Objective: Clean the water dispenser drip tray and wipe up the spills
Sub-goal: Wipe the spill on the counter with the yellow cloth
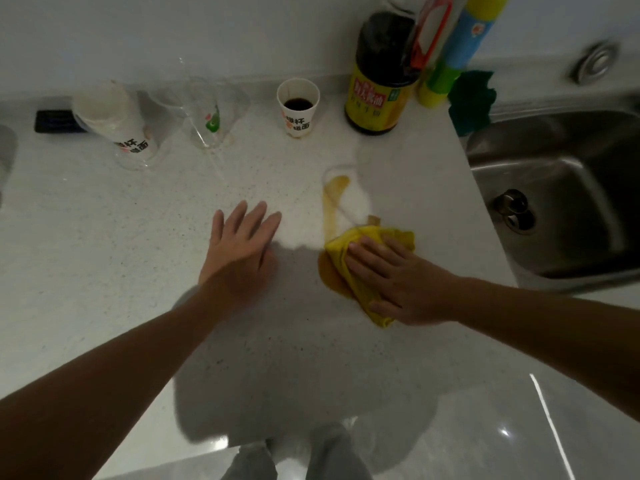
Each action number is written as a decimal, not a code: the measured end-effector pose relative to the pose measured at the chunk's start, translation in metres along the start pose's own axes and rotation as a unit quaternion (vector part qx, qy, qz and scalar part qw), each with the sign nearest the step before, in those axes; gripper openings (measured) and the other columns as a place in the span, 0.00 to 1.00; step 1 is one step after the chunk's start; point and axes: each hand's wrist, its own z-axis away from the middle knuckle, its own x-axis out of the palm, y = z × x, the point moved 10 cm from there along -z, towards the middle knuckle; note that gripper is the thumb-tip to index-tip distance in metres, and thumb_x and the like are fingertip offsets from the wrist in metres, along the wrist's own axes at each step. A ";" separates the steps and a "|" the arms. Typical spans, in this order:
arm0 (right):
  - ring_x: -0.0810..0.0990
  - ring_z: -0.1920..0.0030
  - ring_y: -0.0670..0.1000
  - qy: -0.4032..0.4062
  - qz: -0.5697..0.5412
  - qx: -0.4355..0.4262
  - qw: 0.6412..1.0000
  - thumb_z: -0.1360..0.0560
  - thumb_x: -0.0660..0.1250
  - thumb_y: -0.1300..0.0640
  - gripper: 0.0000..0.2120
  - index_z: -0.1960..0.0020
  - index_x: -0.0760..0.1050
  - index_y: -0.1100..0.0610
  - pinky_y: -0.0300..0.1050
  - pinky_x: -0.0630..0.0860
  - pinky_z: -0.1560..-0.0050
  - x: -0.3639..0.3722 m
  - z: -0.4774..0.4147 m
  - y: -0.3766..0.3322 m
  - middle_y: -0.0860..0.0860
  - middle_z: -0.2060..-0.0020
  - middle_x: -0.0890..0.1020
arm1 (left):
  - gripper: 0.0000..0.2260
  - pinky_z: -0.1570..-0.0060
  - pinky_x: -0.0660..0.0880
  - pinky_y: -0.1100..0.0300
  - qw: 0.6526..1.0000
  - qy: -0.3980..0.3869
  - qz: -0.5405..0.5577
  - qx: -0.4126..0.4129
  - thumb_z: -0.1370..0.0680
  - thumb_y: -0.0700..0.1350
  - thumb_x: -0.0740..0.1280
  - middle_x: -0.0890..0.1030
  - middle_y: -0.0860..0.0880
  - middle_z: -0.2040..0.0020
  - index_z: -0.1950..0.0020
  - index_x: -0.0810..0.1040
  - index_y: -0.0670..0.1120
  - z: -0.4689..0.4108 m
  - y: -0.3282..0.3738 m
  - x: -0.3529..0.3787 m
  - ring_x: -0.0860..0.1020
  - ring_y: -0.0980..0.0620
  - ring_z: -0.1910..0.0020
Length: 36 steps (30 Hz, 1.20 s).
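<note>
A brown spill (333,199) streaks the white speckled countertop (138,237) and pools beside a yellow cloth (349,268). My right hand (398,278) lies flat on the cloth, fingers spread, pressing it onto the pooled part of the spill. My left hand (242,244) rests flat on the bare counter to the left of the spill, fingers apart, holding nothing. No drip tray or water dispenser shows in this view.
At the back stand a paper cup (298,107) of dark liquid, a soy sauce bottle (382,74), a clear bag of stacked cups (114,123), a clear plastic cup (207,116) and colourful rolls (453,50). A green cloth (472,98) lies by the steel sink (561,188) on the right.
</note>
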 end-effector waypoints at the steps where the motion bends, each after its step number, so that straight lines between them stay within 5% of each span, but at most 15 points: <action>1: 0.47 0.17 0.63 0.016 -0.020 0.029 0.999 0.17 0.53 0.36 0.39 0.16 0.49 0.58 0.66 0.48 0.19 0.000 0.009 -0.013 0.59 0.16 0.51 | 0.29 0.19 0.48 0.34 1.000 0.003 0.010 -0.002 0.18 0.52 0.53 0.63 0.42 0.16 0.17 0.64 0.49 0.001 0.001 -0.002 0.56 0.37 0.16; 5: 0.50 0.17 0.62 0.054 -0.130 0.230 0.963 0.22 0.55 0.35 0.41 0.16 0.54 0.57 0.70 0.57 0.23 0.002 0.028 -0.056 0.58 0.17 0.56 | 0.30 0.17 0.45 0.40 0.998 -0.024 0.053 -0.013 0.19 0.54 0.52 0.59 0.45 0.15 0.16 0.62 0.50 0.002 -0.003 -0.003 0.52 0.41 0.15; 10: 0.38 0.17 0.58 0.026 -0.237 0.481 0.843 0.26 0.48 0.23 0.51 0.16 0.37 0.53 0.62 0.34 0.21 0.020 0.014 -0.083 0.54 0.16 0.41 | 0.34 0.21 0.58 0.41 0.996 -0.060 0.007 0.067 0.19 0.65 0.48 0.61 0.46 0.15 0.16 0.63 0.51 -0.001 -0.026 -0.008 0.59 0.40 0.17; 14: 0.36 0.18 0.60 0.027 -0.263 0.581 0.770 0.31 0.39 0.19 0.55 0.17 0.33 0.55 0.65 0.32 0.23 0.026 -0.011 -0.067 0.56 0.16 0.39 | 0.36 0.19 0.48 0.37 0.998 -0.030 -0.043 0.023 0.19 0.72 0.47 0.57 0.47 0.14 0.15 0.56 0.56 0.008 -0.091 -0.013 0.53 0.39 0.16; 18: 0.40 0.17 0.63 0.059 -0.260 0.618 0.739 0.31 0.39 0.19 0.57 0.16 0.38 0.59 0.69 0.36 0.23 0.020 -0.038 -0.030 0.60 0.16 0.44 | 0.36 0.19 0.45 0.34 0.999 -0.020 -0.045 0.003 0.19 0.73 0.46 0.52 0.48 0.13 0.15 0.50 0.57 0.008 -0.103 -0.006 0.47 0.41 0.15; 21: 0.44 0.17 0.64 0.079 -0.234 0.617 0.747 0.28 0.50 0.21 0.56 0.16 0.43 0.60 0.70 0.40 0.23 0.010 -0.058 0.006 0.61 0.16 0.48 | 0.37 0.19 0.48 0.33 0.999 -0.004 -0.041 0.018 0.19 0.72 0.50 0.57 0.45 0.14 0.15 0.54 0.55 0.006 -0.103 -0.007 0.52 0.39 0.15; 27: 0.41 0.17 0.60 0.008 -0.186 0.515 0.837 0.31 0.43 0.20 0.56 0.16 0.38 0.55 0.66 0.41 0.20 -0.001 -0.084 0.075 0.56 0.16 0.42 | 0.38 0.20 0.51 0.33 0.999 0.021 -0.044 0.015 0.21 0.72 0.54 0.61 0.45 0.16 0.16 0.60 0.54 0.003 -0.103 -0.009 0.57 0.38 0.16; 36: 0.27 0.20 0.57 -0.130 -0.060 0.113 0.983 0.28 0.38 0.21 0.48 0.22 0.21 0.48 0.65 0.38 0.20 -0.016 -0.121 0.112 0.51 0.22 0.25 | 0.39 0.20 0.52 0.33 0.998 0.024 -0.058 0.003 0.23 0.72 0.59 0.60 0.46 0.15 0.16 0.61 0.53 0.002 -0.106 -0.009 0.57 0.39 0.16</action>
